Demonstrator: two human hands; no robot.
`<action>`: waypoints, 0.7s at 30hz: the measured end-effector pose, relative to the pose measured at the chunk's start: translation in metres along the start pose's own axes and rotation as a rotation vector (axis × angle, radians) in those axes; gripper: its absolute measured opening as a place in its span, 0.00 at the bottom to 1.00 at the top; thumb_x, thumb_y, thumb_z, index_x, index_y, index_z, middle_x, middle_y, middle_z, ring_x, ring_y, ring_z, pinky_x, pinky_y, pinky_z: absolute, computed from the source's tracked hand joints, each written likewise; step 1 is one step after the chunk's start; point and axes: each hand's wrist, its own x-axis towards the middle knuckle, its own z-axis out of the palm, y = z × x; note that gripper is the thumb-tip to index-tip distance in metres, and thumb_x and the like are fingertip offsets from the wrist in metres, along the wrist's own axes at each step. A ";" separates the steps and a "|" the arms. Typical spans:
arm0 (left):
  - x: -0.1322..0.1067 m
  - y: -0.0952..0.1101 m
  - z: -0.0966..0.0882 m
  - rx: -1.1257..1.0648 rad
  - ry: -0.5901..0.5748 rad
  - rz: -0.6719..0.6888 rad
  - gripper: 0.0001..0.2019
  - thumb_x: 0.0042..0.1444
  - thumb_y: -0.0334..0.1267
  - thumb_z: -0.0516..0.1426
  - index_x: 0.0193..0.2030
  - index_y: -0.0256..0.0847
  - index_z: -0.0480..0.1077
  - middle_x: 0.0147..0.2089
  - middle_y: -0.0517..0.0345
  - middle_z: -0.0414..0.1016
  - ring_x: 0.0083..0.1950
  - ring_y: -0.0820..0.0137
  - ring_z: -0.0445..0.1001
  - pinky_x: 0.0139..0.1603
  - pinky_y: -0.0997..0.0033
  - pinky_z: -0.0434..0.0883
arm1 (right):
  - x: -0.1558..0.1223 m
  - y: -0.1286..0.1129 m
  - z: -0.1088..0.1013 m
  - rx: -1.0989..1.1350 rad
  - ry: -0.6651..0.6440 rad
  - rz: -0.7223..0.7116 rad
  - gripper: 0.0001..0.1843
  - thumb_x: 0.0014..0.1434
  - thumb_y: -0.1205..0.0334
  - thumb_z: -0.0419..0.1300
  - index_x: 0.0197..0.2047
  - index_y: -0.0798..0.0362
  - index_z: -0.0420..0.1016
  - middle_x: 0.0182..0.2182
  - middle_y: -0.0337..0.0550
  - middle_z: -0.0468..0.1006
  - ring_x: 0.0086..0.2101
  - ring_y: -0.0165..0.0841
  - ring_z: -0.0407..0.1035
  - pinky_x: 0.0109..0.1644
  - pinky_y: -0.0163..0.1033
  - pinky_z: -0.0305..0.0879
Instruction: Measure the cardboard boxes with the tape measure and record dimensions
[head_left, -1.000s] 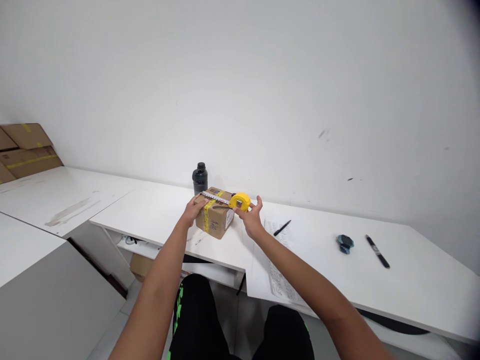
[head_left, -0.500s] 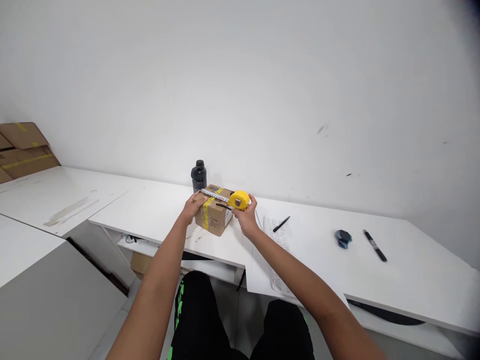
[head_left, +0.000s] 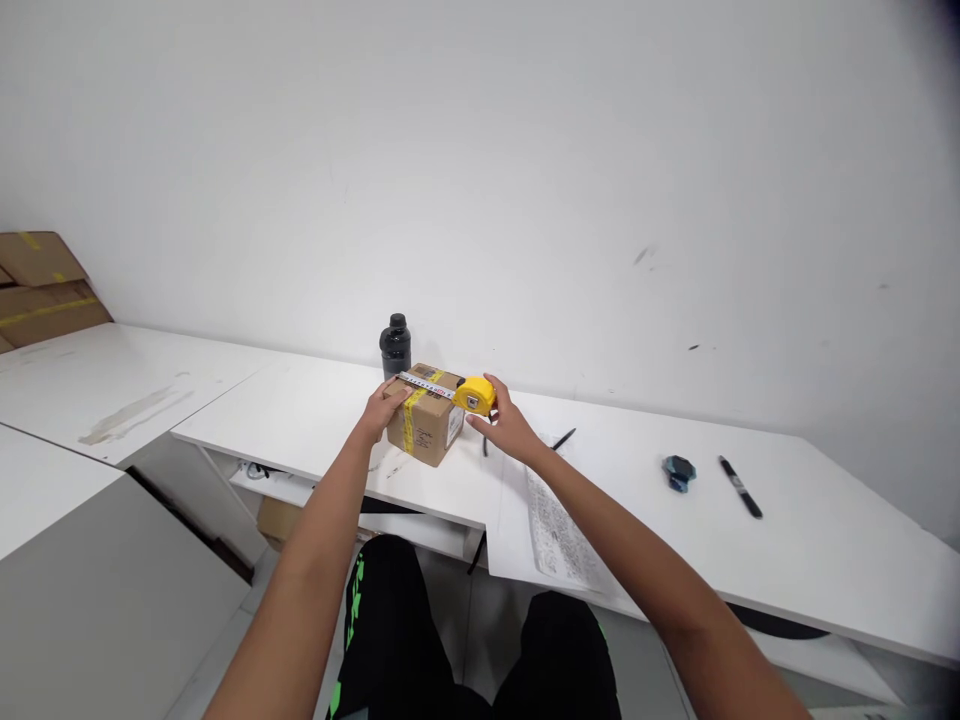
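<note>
A small cardboard box with yellow tape sits on the white desk in front of me. My left hand rests on the box's left top edge, fingers curled, pinning the end of the tape blade that lies across the top. My right hand is closed round the yellow tape measure case at the box's right top corner.
A black bottle stands just behind the box. A printed sheet and a black pen lie to the right, further on a small blue object and a black marker. Flattened cardboard leans at far left.
My right hand has settled lower and closer round the yellow case, at the box's right edge. The left hand keeps its hold. The view has shifted slightly.
</note>
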 end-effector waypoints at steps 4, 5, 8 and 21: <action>0.001 0.000 -0.001 0.005 -0.013 0.001 0.35 0.42 0.49 0.69 0.59 0.47 0.69 0.52 0.49 0.78 0.49 0.60 0.77 0.46 0.65 0.74 | 0.008 -0.010 0.015 -0.009 0.124 0.084 0.37 0.56 0.47 0.59 0.64 0.47 0.51 0.50 0.47 0.73 0.43 0.40 0.71 0.46 0.48 0.68; 0.001 0.000 -0.001 0.002 -0.013 0.001 0.35 0.42 0.49 0.69 0.59 0.47 0.69 0.52 0.49 0.78 0.49 0.60 0.77 0.46 0.65 0.74 | 0.010 -0.012 0.017 -0.017 0.146 0.101 0.35 0.57 0.47 0.59 0.63 0.48 0.53 0.49 0.46 0.74 0.42 0.41 0.71 0.45 0.47 0.68; 0.003 -0.002 -0.002 -0.010 -0.009 -0.008 0.36 0.42 0.48 0.69 0.60 0.46 0.68 0.52 0.49 0.78 0.49 0.60 0.77 0.46 0.65 0.74 | 0.013 -0.018 0.015 -0.055 0.157 0.119 0.32 0.56 0.47 0.59 0.60 0.48 0.55 0.46 0.45 0.76 0.41 0.41 0.72 0.42 0.45 0.67; -0.027 -0.016 0.012 -0.114 0.133 0.042 0.37 0.47 0.44 0.66 0.64 0.38 0.62 0.55 0.44 0.75 0.49 0.63 0.76 0.49 0.65 0.72 | 0.082 -0.067 0.079 -0.285 -0.043 0.105 0.27 0.53 0.45 0.61 0.51 0.49 0.61 0.38 0.45 0.78 0.37 0.41 0.72 0.37 0.40 0.63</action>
